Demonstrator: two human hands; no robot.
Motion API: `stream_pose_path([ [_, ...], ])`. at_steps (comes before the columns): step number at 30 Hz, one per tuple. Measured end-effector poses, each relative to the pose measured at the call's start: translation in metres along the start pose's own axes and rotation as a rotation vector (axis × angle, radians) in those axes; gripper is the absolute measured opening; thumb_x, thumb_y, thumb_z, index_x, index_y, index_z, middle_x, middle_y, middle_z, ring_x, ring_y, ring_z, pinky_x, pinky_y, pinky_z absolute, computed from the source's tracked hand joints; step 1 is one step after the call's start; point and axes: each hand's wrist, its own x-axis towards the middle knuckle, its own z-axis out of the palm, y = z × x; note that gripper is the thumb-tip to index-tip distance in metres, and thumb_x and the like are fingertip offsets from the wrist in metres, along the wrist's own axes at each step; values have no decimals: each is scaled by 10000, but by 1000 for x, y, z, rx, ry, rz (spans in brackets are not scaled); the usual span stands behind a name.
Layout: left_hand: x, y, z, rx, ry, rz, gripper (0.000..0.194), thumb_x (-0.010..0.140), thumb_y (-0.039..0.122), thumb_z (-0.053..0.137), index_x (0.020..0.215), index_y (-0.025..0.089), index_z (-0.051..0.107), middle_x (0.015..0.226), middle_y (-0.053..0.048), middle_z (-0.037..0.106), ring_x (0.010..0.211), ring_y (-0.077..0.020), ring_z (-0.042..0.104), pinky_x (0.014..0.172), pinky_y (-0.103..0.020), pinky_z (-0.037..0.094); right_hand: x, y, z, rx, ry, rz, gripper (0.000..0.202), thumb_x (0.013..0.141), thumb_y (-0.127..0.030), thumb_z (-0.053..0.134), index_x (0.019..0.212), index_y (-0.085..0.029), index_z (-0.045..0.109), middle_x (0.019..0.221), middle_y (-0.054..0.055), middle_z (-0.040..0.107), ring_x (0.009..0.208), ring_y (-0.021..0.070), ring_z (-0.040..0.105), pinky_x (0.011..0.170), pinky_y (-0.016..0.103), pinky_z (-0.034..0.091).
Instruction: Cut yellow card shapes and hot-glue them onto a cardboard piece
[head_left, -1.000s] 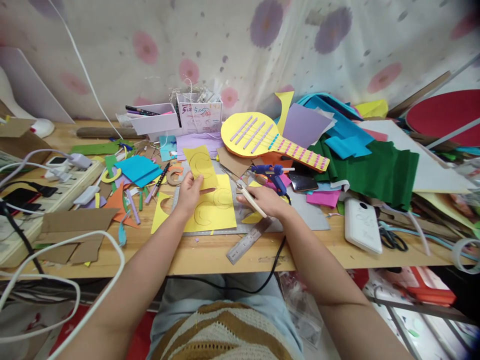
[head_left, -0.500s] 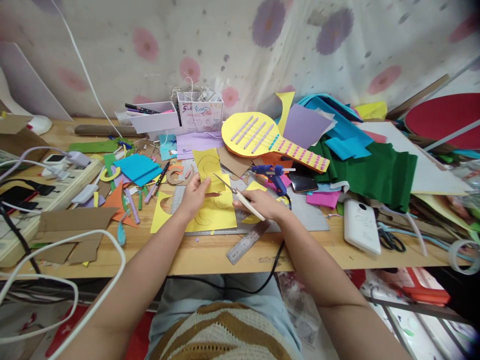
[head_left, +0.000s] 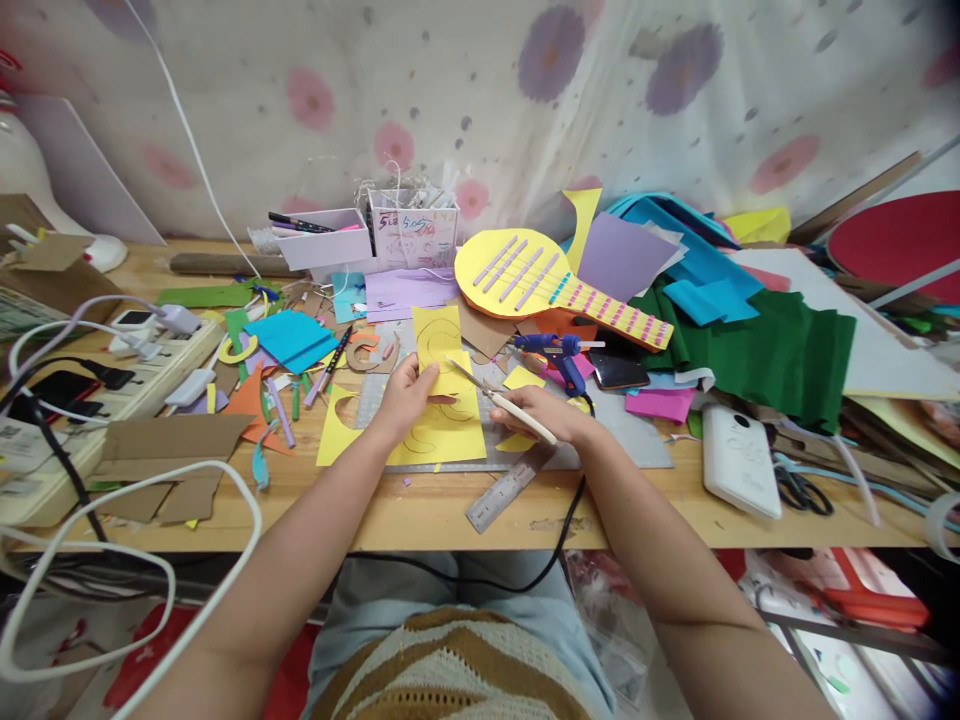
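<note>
Broadly, the wooden table (head_left: 442, 525) runs out of view at both sides, its ends cut off. Near its front edge a grey mat (head_left: 634, 440) shows only in part beneath papers. Toward the back edge, right of the middle, lies a yellow paper guitar (head_left: 514, 280). On the mat, a yellow sheet (head_left: 470, 437) with drawn curves is partly covered by the left hand (head_left: 409, 395) and the paper above it. The right hand (head_left: 553, 413), reaching in over the front edge with its back up, grips white-handled scissors (head_left: 525, 418); how its fingers sit on the handle is mostly hidden. The left hand, thumb uppermost, pinches a smaller yellow piece (head_left: 437, 328), which extends beyond the fingertips toward the back edge. The blades overlap that piece; whether they are parted is hard to tell. Its lower border blends into the yellow beneath.
</note>
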Motion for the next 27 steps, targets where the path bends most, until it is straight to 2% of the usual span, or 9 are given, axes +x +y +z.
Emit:
stream_pose_path([
  [13,0,-1,0,-25,8,-23,342,676,388,617,929,165,562,946,-56,660,865,-208,630,636,-348,567,1,5,0,50,-32,5,498,717,-641,482,590,-172,371,484,-50,355,440,65,324,454,222,237],
  [27,0,-2,0,-6,24,-52,293,675,357,623,889,164,569,859,-44,669,801,-202,643,619,-351,566,2,12,-2,40,-47,2,485,713,-632,490,598,-169,401,470,-53,360,422,65,327,438,225,222],
])
